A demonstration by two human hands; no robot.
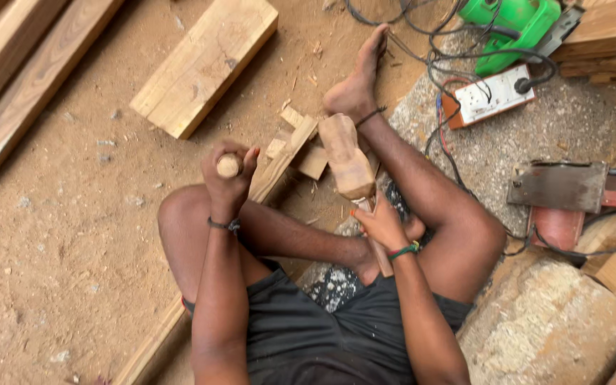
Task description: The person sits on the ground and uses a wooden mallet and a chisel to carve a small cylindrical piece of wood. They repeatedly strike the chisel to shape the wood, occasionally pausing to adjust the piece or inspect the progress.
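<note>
The left hand [228,182] is clenched around a round wooden handle [228,165], most likely a chisel's, whose butt end shows above the fist; the blade below is hidden, so where it bites cannot be told. The right hand [381,224] is clenched on the shaft of a wooden mallet [347,158], gripped just below the blocky head, which stands raised and tilted a little to the right of the left fist, apart from it. The person sits on the sandy ground with a long wooden plank [279,167] running under the bent left leg towards the right foot [356,82].

Judged from this, the step in hand is chiselling a cut into the plank, with the mallet lifted between blows. The next move calls for a square strike on the handle's butt, with the fist steady and the fingers well below the end.

Loose offcuts [311,160] lie just beside the plank near the working spot and could get in the way. A thick timber block [204,64] lies on the sand further off, and more beams [19,85] lie at the left. To the right, black cables [458,53] run close past the foot to a socket box [490,96], with a green power tool [518,28] beyond it and a rusty red machine [561,199] near the right knee.
</note>
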